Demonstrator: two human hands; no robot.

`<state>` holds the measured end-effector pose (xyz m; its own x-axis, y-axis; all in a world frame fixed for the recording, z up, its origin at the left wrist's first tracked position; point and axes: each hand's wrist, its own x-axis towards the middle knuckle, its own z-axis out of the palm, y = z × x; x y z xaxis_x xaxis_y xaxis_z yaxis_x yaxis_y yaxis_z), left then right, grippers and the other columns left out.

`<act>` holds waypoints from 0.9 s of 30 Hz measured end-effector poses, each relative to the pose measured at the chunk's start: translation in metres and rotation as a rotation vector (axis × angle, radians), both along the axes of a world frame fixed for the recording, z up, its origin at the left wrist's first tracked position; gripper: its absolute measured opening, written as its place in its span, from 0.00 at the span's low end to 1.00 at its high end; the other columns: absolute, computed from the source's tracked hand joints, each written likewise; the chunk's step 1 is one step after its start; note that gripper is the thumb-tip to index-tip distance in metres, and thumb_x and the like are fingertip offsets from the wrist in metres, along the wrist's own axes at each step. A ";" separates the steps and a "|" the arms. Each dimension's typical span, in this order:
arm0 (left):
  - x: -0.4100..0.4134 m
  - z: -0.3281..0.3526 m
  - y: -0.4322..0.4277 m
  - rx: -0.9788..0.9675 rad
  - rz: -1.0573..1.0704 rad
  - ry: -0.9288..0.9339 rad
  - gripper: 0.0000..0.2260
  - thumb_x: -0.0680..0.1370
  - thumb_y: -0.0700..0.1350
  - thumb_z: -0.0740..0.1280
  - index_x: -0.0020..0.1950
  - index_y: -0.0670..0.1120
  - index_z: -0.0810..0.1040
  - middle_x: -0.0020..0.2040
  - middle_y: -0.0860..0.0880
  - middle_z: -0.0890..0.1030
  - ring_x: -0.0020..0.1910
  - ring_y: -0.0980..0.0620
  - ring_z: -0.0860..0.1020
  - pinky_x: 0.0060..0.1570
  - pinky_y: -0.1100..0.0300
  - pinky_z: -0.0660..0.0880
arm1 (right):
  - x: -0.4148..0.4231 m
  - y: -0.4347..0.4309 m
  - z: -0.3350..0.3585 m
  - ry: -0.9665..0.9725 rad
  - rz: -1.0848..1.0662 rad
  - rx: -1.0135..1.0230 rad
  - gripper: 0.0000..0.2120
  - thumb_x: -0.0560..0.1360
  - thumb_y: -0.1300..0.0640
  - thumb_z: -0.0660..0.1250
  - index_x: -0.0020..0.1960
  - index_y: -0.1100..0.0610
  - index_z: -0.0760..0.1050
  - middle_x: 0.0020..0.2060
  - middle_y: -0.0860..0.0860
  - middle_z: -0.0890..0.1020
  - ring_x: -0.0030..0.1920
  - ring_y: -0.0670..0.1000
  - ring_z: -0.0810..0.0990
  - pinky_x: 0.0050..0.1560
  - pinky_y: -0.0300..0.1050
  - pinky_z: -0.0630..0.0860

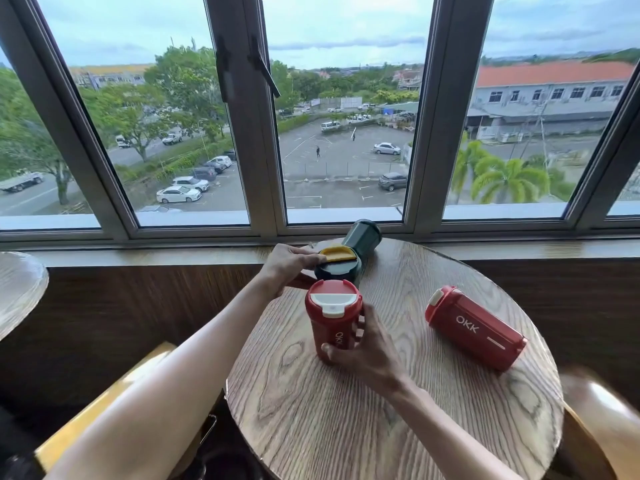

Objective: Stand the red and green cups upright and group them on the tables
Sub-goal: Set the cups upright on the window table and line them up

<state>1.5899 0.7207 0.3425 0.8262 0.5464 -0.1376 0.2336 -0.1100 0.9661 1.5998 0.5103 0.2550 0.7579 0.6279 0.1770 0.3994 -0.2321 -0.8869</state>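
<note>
Cups sit on the round wooden table (398, 410) by the window. One red cup (334, 322) stands upright near the middle, with the right hand (363, 348) wrapped around its lower side, fingers closed on it. Behind it, a green cup (341, 261) with a yellow lid flap has the left hand (289, 265) gripping its top. Another green cup (363, 237) lies on its side at the far edge, and a second red cup (476, 327) (marked OKK) lies tipped over to the right.
</note>
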 end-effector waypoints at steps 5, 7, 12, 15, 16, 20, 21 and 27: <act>-0.003 0.002 -0.005 -0.026 -0.012 0.000 0.10 0.72 0.40 0.76 0.52 0.40 0.85 0.50 0.37 0.85 0.38 0.42 0.85 0.39 0.52 0.85 | 0.007 -0.005 -0.003 0.015 0.001 -0.006 0.41 0.58 0.43 0.78 0.66 0.46 0.63 0.57 0.45 0.76 0.57 0.45 0.78 0.57 0.50 0.79; -0.004 0.002 -0.006 -0.019 -0.022 0.010 0.11 0.72 0.42 0.76 0.53 0.41 0.85 0.51 0.37 0.85 0.43 0.39 0.85 0.46 0.48 0.84 | 0.008 -0.007 -0.005 0.010 0.001 -0.004 0.41 0.58 0.42 0.78 0.66 0.46 0.63 0.58 0.46 0.76 0.58 0.44 0.77 0.57 0.49 0.79; -0.005 0.001 -0.006 0.032 -0.041 0.069 0.14 0.73 0.48 0.76 0.58 0.47 0.84 0.52 0.42 0.86 0.52 0.39 0.84 0.56 0.40 0.80 | 0.010 -0.011 -0.005 0.040 0.051 0.000 0.43 0.59 0.42 0.79 0.68 0.45 0.61 0.62 0.46 0.74 0.60 0.44 0.76 0.59 0.47 0.79; -0.006 0.001 -0.010 0.074 -0.048 0.088 0.16 0.74 0.51 0.74 0.60 0.47 0.82 0.54 0.43 0.85 0.54 0.41 0.83 0.59 0.41 0.79 | 0.013 -0.016 -0.005 0.067 0.083 -0.021 0.45 0.59 0.42 0.79 0.70 0.44 0.60 0.63 0.45 0.73 0.63 0.44 0.74 0.63 0.48 0.76; -0.006 0.002 -0.012 0.105 -0.046 0.089 0.18 0.75 0.52 0.73 0.63 0.47 0.80 0.55 0.44 0.84 0.54 0.43 0.83 0.58 0.44 0.79 | 0.015 -0.019 -0.004 0.058 0.091 -0.042 0.45 0.60 0.42 0.79 0.70 0.43 0.60 0.64 0.44 0.72 0.64 0.44 0.73 0.64 0.48 0.74; -0.014 0.004 -0.029 0.425 0.108 -0.051 0.19 0.74 0.52 0.73 0.63 0.47 0.78 0.58 0.46 0.81 0.56 0.47 0.79 0.56 0.48 0.78 | 0.022 -0.043 0.002 -0.092 0.053 -0.179 0.36 0.69 0.54 0.74 0.73 0.51 0.63 0.65 0.48 0.70 0.66 0.48 0.70 0.68 0.51 0.70; -0.018 0.004 -0.037 0.529 0.136 -0.094 0.16 0.74 0.51 0.73 0.60 0.48 0.79 0.56 0.46 0.80 0.55 0.47 0.79 0.56 0.48 0.78 | 0.024 -0.051 0.005 -0.143 0.002 -0.169 0.31 0.71 0.56 0.73 0.71 0.53 0.67 0.64 0.49 0.72 0.64 0.48 0.72 0.67 0.51 0.72; -0.034 -0.002 -0.077 0.815 0.000 -0.098 0.09 0.73 0.45 0.73 0.52 0.48 0.83 0.57 0.47 0.78 0.55 0.50 0.76 0.46 0.62 0.69 | 0.054 -0.081 0.039 -0.432 -0.290 -0.167 0.18 0.72 0.55 0.72 0.60 0.54 0.76 0.54 0.53 0.78 0.56 0.53 0.77 0.60 0.51 0.76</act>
